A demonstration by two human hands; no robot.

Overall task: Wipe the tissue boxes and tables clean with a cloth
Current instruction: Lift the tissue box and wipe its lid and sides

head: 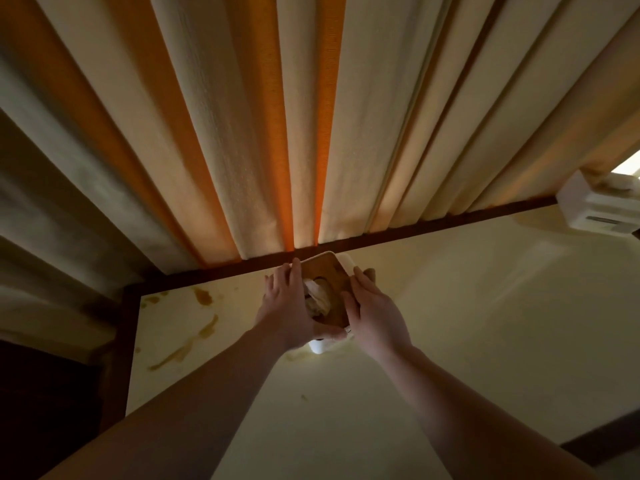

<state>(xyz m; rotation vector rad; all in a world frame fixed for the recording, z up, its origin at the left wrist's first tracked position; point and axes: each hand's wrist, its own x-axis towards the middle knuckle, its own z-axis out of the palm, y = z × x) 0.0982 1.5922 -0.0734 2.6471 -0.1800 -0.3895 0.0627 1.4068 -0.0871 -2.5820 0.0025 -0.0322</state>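
A white tissue box [327, 277] with a brown wooden lid stands near the far edge of a cream table [450, 323]. Crumpled tissue shows through the lid's round hole. My left hand [287, 306] grips the box's left side, its thumb under the near corner. My right hand [372, 313] holds the right side, with fingers curled over the lid's edge. Brown smears [204, 327] mark the table to the left of the box. No cloth is visible.
A second white tissue box [602, 206] sits at the table's far right corner. Cream and orange curtains [277, 116] hang just behind the table's dark wooden edge [415, 230]. The floor at the left is dark.
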